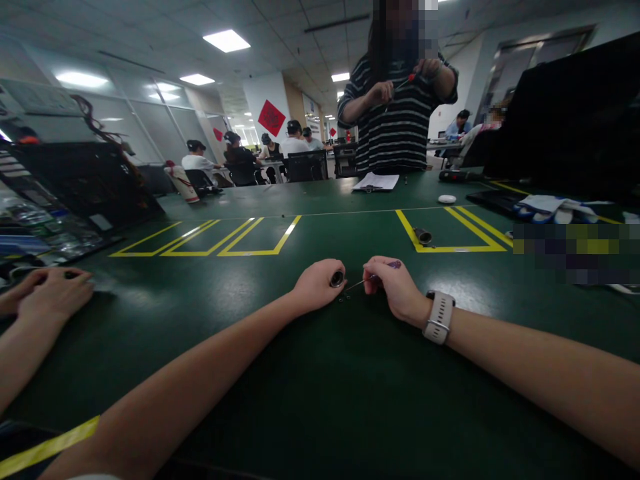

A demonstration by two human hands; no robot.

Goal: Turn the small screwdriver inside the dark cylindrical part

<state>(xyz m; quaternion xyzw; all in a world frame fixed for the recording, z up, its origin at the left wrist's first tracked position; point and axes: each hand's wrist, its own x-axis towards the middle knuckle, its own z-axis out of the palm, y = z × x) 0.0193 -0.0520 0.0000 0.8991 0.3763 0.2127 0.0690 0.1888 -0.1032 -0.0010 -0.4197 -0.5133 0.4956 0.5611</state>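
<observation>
My left hand [319,285] is closed around a small hollow metal cylinder [337,279], its round opening turned toward me. In my right hand [397,290], which wears a watch at the wrist, a thin screwdriver [395,265] is pinched. Its purplish handle end shows above the hand. The slim shaft [357,284] points left toward the cylinder; I cannot tell whether its tip touches anything. A few tiny dark pieces [345,299], perhaps screws, lie on the green table [350,373] just below the tip.
Yellow tape [250,253] marks bays on the table. Another dark metal cylinder [423,235] lies in the right bay. Farther back are a clipboard with paper [376,182], a white oval object [447,199] and gloves [555,208]. Another person's hands [55,290] work at left; someone stands opposite.
</observation>
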